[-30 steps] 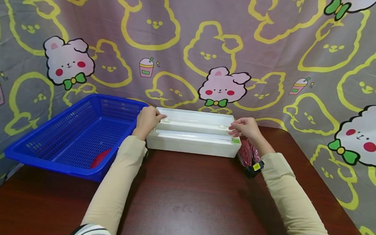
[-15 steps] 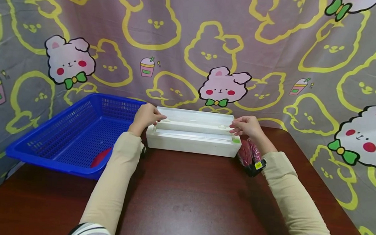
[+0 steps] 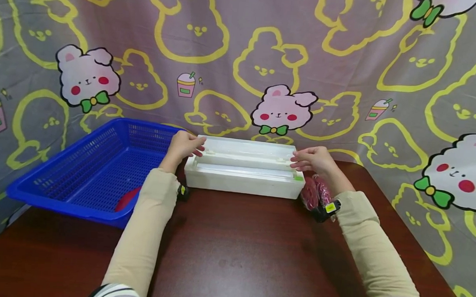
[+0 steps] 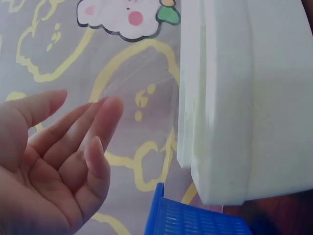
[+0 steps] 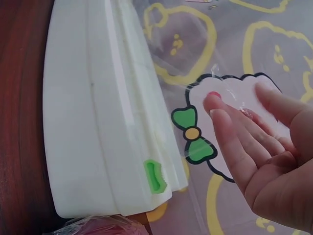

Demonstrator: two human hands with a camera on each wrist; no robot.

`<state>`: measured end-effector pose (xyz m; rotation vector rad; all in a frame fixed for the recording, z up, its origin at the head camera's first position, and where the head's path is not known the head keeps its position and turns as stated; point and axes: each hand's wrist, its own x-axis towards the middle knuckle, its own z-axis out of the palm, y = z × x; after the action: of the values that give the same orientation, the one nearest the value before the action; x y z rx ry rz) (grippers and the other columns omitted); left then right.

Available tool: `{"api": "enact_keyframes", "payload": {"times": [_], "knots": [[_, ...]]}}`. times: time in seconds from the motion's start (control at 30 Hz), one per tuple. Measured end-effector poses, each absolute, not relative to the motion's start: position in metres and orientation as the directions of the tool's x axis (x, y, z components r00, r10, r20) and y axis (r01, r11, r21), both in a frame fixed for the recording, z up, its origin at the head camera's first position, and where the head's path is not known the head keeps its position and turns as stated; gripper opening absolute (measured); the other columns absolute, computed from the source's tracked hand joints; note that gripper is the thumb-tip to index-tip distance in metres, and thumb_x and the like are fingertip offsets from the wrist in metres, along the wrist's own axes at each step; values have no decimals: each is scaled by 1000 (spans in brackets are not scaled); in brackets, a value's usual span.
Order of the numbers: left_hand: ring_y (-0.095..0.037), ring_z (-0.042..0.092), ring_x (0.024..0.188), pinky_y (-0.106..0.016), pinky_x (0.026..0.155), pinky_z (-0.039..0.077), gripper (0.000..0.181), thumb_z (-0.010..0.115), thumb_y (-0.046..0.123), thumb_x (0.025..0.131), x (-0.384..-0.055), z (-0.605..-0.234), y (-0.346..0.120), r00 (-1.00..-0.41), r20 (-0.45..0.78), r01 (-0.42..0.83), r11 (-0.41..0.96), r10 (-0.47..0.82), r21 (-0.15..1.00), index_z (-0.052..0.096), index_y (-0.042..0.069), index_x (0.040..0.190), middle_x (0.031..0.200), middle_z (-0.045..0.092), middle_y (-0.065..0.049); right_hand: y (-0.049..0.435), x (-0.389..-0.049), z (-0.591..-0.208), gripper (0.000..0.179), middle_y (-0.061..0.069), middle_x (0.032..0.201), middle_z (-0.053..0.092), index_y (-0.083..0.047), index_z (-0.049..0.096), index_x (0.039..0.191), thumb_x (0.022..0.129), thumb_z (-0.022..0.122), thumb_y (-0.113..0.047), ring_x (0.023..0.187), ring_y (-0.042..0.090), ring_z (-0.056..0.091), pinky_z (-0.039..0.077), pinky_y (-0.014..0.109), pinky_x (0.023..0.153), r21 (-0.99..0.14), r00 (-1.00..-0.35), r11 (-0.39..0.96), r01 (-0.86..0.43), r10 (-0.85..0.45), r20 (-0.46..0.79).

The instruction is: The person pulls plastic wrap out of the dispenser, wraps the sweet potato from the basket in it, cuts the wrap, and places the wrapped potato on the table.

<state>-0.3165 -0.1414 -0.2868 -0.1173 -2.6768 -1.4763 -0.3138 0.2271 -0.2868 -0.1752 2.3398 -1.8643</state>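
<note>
A long white cling film dispenser (image 3: 244, 184) lies crosswise toward the back of the table, with a green slider (image 5: 155, 176) at its right end. From it a sheet of clear cling film (image 5: 178, 29) spreads toward the fingers, faint against the curtain. My left hand (image 3: 180, 147) is at the dispenser's left end, thumb and fingers apart at the film's edge. At the right end is my right hand (image 3: 317, 161), fingers nearly straight and thumb apart; wrinkled film shows by its fingertips in the right wrist view.
A blue plastic basket (image 3: 97, 210) stands on the left with a red item (image 3: 128, 199) in it. Beside the dispenser's right end sits a film-wrapped pack of reddish contents (image 3: 311, 195) with a black base. The patterned curtain (image 3: 225, 76) hangs close behind.
My left hand has shifted slightly left, and its thumb and fingers have spread from a pinch. The right hand's fingers have straightened a little. The dispenser stays nearly in place.
</note>
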Motion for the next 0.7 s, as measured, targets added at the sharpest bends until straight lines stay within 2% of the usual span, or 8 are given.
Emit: {"api": "enact_keyframes", "payload": {"times": [0.13,0.27,0.3,0.4,0.47,0.7], "knots": [[-15,65,59,-33,59,49,39,56,32,86,-317,-289,-142,-990,141,123,471,-2,874,69,-4,89,76,68,-11,229,-313,-285,53,14,80,67,24,40,113,91,52,-23,69,21,66,51,37,66,-989,-979,137,54,-188,-79],[-14,64,56,-32,57,50,37,56,29,87,-318,-290,-140,-986,163,133,447,-29,885,69,-6,88,74,67,-13,228,-312,-284,46,10,74,67,18,46,107,91,51,-24,68,21,66,51,36,66,-994,-982,83,76,-165,-89],[-14,64,59,-33,61,50,36,55,26,88,-317,-289,-139,-987,153,117,458,-43,881,68,-7,90,78,67,-15,228,-312,-283,43,10,74,67,16,47,105,91,52,-24,69,21,66,51,37,67,-994,-983,76,75,-159,-86],[-14,64,59,-31,59,50,34,54,24,88,-318,-288,-137,-984,166,123,451,-57,884,68,-7,90,81,66,-17,228,-312,-282,42,10,74,67,11,48,102,89,54,-28,70,22,66,50,38,69,-995,-987,66,78,-134,-87],[-14,64,59,-27,55,49,34,54,24,88,-318,-287,-137,-982,178,129,454,-67,881,68,-7,89,81,66,-17,228,-312,-280,47,9,75,66,12,48,105,88,54,-32,71,21,66,49,39,71,-994,-988,68,83,-123,-91],[-14,64,58,-34,60,50,34,54,25,88,-313,-283,-134,-974,202,138,443,-100,886,69,-5,87,79,66,-17,228,-309,-275,64,8,76,66,18,40,117,87,52,-38,73,21,66,42,45,81,-994,-988,66,91,-118,-99]]}}
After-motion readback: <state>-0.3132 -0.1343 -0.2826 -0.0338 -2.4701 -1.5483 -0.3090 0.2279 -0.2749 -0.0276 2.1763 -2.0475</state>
